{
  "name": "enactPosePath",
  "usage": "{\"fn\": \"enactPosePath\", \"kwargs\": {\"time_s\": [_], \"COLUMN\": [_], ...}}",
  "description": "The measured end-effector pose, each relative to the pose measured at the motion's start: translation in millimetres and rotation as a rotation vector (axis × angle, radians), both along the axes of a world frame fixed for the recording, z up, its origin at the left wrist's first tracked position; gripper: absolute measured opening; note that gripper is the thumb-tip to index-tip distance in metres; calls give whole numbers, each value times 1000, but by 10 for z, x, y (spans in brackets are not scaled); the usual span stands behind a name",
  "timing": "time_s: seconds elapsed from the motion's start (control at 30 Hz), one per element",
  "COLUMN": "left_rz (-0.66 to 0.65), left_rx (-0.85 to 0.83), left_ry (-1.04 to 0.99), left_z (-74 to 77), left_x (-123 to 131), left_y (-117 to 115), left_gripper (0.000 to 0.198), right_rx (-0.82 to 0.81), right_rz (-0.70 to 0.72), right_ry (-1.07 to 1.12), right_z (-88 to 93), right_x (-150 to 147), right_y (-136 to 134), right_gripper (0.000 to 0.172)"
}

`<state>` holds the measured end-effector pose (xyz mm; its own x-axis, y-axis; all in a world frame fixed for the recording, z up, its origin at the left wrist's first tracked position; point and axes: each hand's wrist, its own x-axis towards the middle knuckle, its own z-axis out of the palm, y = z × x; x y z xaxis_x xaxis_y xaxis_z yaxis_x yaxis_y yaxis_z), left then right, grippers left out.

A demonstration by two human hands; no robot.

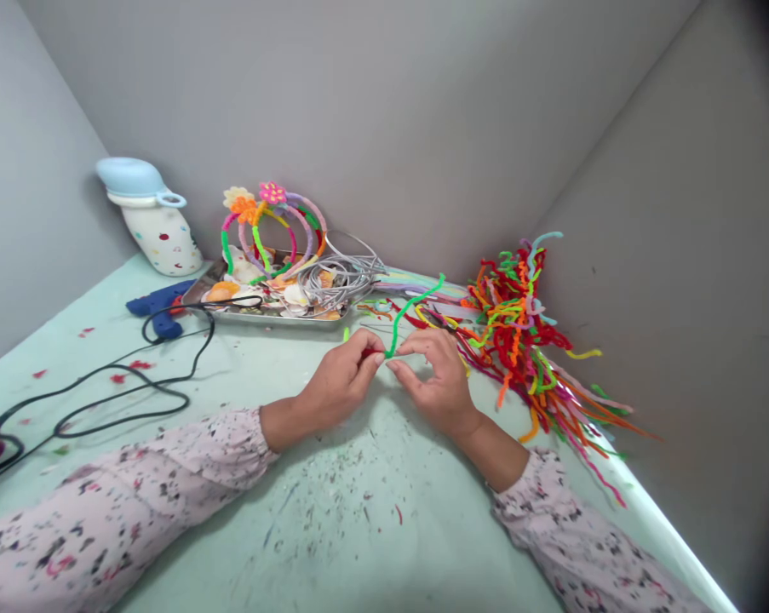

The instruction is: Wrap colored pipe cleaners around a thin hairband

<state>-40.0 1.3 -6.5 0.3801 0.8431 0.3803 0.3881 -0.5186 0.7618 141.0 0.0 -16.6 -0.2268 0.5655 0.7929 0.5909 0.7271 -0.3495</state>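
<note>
My left hand [339, 379] pinches a red fuzzy strand between thumb and forefinger; most of it is hidden by the fingers. A green pipe cleaner [404, 315] rises from the red strand's end, its upper part bent to the right. My right hand [439, 375] is closed around the lower end of the green pipe cleaner, thumb below and fingertips above. Both hands are just over the table, fingertips almost meeting. A short yellow-green tip [347, 335] shows behind my left hand; what it belongs to is hidden.
A metal tray [282, 321] holds scraps and coiled grey wire [352, 277], with flowered headbands [272, 230] standing in it. A blue glue gun [160, 308] with black cord [186, 375] lies left, near a white bottle [163, 238]. Pipe cleaners [525, 332] heap at right against grey walls.
</note>
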Motion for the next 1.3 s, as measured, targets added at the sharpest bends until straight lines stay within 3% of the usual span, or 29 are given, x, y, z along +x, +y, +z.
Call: {"fn": "enactPosePath", "kwargs": {"time_s": [1.0,1.3], "left_rz": [-2,-10], "left_rx": [89,98], "left_ry": [82,156], "left_z": [4,13], "left_x": [-2,-16], "left_y": [0,-10], "left_gripper": [13,13], "right_rx": [-10,-151], "right_rz": [-37,27], "right_ry": [-74,-118], "right_z": [-9,12], "right_x": [3,3], "right_y": [-9,-18], "right_gripper": [6,4]}}
